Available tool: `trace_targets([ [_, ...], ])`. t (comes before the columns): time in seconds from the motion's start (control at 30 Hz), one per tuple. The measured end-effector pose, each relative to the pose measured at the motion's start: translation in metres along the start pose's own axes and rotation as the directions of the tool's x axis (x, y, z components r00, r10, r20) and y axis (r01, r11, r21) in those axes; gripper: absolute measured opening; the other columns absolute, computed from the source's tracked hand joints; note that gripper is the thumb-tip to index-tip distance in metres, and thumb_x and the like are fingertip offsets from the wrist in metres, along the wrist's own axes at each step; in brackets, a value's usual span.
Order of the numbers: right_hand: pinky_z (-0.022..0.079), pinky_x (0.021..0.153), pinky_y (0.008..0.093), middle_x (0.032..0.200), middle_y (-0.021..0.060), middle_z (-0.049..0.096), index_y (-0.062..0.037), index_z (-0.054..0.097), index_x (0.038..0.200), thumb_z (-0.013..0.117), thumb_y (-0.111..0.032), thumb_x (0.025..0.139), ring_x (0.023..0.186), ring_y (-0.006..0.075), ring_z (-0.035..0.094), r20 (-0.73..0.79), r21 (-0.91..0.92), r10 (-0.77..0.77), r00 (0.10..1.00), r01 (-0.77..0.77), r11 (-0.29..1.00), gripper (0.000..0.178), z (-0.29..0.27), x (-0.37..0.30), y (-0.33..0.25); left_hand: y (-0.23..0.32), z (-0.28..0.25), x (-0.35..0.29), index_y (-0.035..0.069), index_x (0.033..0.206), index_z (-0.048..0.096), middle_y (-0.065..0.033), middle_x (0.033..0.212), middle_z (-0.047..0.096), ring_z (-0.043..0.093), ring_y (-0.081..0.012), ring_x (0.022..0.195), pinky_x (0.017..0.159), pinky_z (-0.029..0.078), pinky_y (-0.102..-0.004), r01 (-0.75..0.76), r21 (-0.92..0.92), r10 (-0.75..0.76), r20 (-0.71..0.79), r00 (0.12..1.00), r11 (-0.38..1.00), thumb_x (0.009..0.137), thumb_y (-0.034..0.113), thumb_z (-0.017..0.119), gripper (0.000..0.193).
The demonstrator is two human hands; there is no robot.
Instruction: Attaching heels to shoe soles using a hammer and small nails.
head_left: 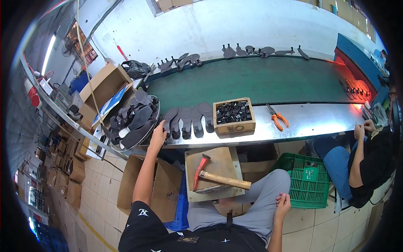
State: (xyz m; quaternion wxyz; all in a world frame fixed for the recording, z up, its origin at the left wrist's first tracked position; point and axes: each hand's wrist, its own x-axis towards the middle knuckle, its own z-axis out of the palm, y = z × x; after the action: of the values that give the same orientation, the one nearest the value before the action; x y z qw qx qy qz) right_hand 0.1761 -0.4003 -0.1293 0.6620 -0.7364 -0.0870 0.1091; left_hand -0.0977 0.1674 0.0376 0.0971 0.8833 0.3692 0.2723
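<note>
My left hand [159, 133] reaches to the workbench's near edge, its fingers closed at the side of the leftmost dark shoe sole [169, 117]. That sole lies in a row with several others [197, 119], their small heels toward me. My right hand [283, 203] is beside my right knee, fingers curled together; anything inside them is hidden. Between my legs, a hammer [222, 179] with a red head and wooden handle rests on a board-topped stand [228, 157]. Right of the soles is a wooden box [234, 127] of small black pieces [233, 112].
Orange-handled pliers [277, 119] lie on the metal bench edge [308, 122]. A round tray [157, 110] heaped with dark soles stands left. Behind runs a green conveyor belt [252, 80]. A cardboard box [168, 189], a green crate [308, 185] and a seated co-worker [357, 164] flank me.
</note>
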Motion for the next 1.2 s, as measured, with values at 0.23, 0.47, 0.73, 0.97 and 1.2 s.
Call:
trace_targets([
  [0.23, 0.040, 0.054, 0.0253, 0.069, 0.0034, 0.058, 0.0000, 0.063, 0.094, 0.051, -0.022, 0.102, 0.058, 0.0087, 0.049, 0.024, -0.050, -0.038, 0.999, 0.039, 0.998, 0.027, 0.003, 0.005, 0.002, 0.051, -0.021, -0.043, 0.005, 0.143, 0.044, -0.0181, 0.122, 0.059, 0.060, -0.0320, 0.107, 0.094, 0.047, -0.0383, -0.028, -0.037, 0.017, -0.274, 0.962, 0.999, 0.087, 0.002, 0.062, 0.058],
  [0.47, 0.046, 0.068, 0.0472, 0.079, 0.0180, 0.061, 0.0026, 0.060, 0.080, 0.059, -0.014, 0.090, 0.073, 0.0394, 0.057, 0.308, -0.653, -0.329, 0.893, 0.449, 0.610, 0.019, 0.026, 0.054, -0.014, 0.089, 0.063, -0.219, 0.000, 0.111, 0.060, -0.0190, 0.106, 0.060, 0.060, -0.0345, 0.098, 0.088, 0.048, -0.0390, 0.331, -0.298, -0.444, -0.544, 0.711, 0.895, 0.091, 0.000, 0.052, 0.022],
  [0.73, 0.055, 0.077, 0.0397, 0.116, 0.0203, 0.068, -0.0010, 0.072, 0.106, 0.053, -0.031, 0.094, 0.105, 0.0295, 0.068, 0.529, -0.804, -0.104, 0.842, 0.536, 0.256, 0.038, 0.092, 0.127, -0.051, 0.007, 0.213, -0.341, 0.011, 0.133, 0.057, -0.0153, 0.130, 0.060, 0.058, -0.0327, 0.117, 0.101, 0.045, -0.0402, 0.681, -0.419, -0.579, 0.360, 0.732, 0.600, 0.091, 0.032, 0.050, 0.047],
  [0.97, 0.049, 0.094, 0.0456, 0.125, 0.0135, 0.065, -0.0087, 0.068, 0.119, 0.047, -0.038, 0.094, 0.120, 0.0320, 0.059, 0.409, -0.835, 0.557, 0.723, 0.543, -0.092, 0.044, 0.126, 0.114, -0.090, 0.005, 0.245, -0.364, 0.038, 0.151, 0.033, -0.0123, 0.163, 0.011, 0.023, -0.0507, 0.142, 0.111, 0.033, -0.0565, 0.592, 0.111, -0.546, 0.549, 0.633, 0.798, 0.089, 0.047, 0.055, 0.066],
  [1.2, 0.052, 0.076, 0.0439, 0.092, 0.0130, 0.071, -0.0061, 0.071, 0.098, 0.054, -0.037, 0.091, 0.088, 0.0305, 0.069, 0.627, -0.778, 0.060, 0.776, 0.628, 0.006, 0.036, 0.115, 0.148, 0.004, -0.041, 0.267, -0.361, 0.024, 0.148, 0.038, -0.0184, 0.148, 0.044, 0.050, -0.0422, 0.128, 0.104, 0.042, -0.0524, 0.559, -0.367, -0.472, 0.304, 0.828, 0.744, 0.087, 0.047, 0.059, 0.068],
])
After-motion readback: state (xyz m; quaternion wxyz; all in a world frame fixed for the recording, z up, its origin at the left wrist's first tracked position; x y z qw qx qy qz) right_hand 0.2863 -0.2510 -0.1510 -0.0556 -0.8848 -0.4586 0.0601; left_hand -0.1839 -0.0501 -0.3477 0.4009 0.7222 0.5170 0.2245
